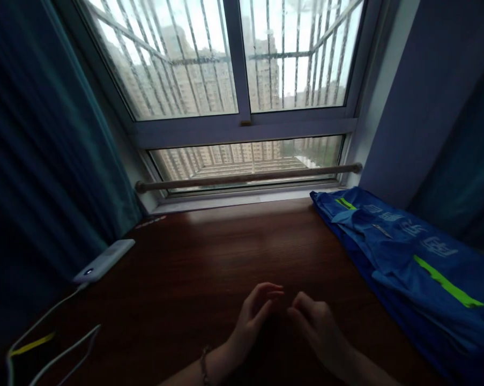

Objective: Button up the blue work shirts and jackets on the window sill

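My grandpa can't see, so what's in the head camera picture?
A person's left hand and right hand, apart from each other, curl over a brown table. Blue cloth lies at right, a white gadget at left, and a barred window is ahead.

Daylight from the bright window [245, 102] leaves soft glare on the tabletop [242, 236]; the lower corners are dim.

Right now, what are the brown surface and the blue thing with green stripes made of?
The brown surface looks like polished wood or laminate, since it's glossy and reflects pale light; I can't tell which. The blue thing seems smooth fabric, maybe synthetic, because it folds and creases.
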A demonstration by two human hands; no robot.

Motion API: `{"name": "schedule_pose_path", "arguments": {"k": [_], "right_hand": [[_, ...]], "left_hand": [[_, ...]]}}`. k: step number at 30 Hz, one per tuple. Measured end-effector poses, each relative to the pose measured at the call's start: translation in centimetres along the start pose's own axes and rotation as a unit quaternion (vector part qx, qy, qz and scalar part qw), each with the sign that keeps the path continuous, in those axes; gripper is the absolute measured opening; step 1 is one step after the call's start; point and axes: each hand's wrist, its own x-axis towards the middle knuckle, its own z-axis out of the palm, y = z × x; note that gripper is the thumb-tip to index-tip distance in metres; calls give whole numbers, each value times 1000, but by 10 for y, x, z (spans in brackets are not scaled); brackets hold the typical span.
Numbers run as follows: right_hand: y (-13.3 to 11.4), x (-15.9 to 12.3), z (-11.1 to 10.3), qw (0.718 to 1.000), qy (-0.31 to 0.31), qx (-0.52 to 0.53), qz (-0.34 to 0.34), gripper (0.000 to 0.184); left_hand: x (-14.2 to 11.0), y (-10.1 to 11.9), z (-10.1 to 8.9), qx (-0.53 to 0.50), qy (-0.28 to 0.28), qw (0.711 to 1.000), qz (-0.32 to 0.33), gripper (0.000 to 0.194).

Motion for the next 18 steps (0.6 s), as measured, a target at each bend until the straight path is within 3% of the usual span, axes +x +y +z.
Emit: {"name": "schedule_pose_path", "arguments": {"k": [4,7,10,14,18], "right_hand": [[1,30,52,991,-40,57,-113,44],[10,30,63,981,-38,76,-173,47],[14,23,63,963,-77,77,-244,51],[23,18,75,956,-147,25,-253,61],[39,19,91,966,-138,-19,-218,53]], "left_hand": [[-3,-3,-6,-3,-27,999,23,30],[-6,-8,-12,22,-42,998,30,34],[-11,-10,-15,42,-75,995,54,35],[-10,-8,-17,44,-124,983,127,34],[-1,-6,-18,17,-160,978,136,27]]}}
